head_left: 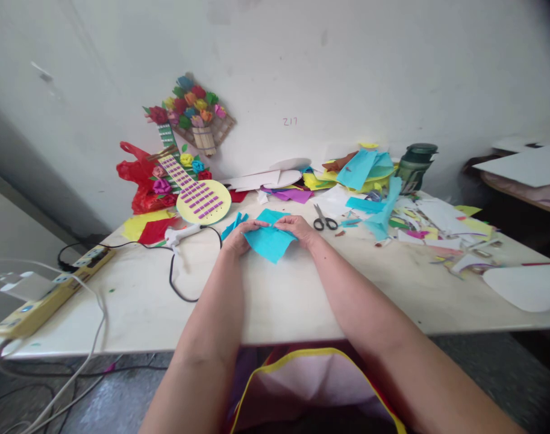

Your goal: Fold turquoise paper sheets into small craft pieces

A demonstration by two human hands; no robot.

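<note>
From afar, I have the left hand [239,237] and right hand [303,229] pinching the turquoise sheet [273,244] left of the scissors [323,218], and I judge the work on it early: separate but largely flat, narrow strips [234,225] lying farther left.

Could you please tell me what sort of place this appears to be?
It looks like a handicraft work area, perhaps a small workshop: scissors and scattered paper scraps lie on the table, and a bunch of colourful flowers, seemingly handmade, is at the back left.
</note>
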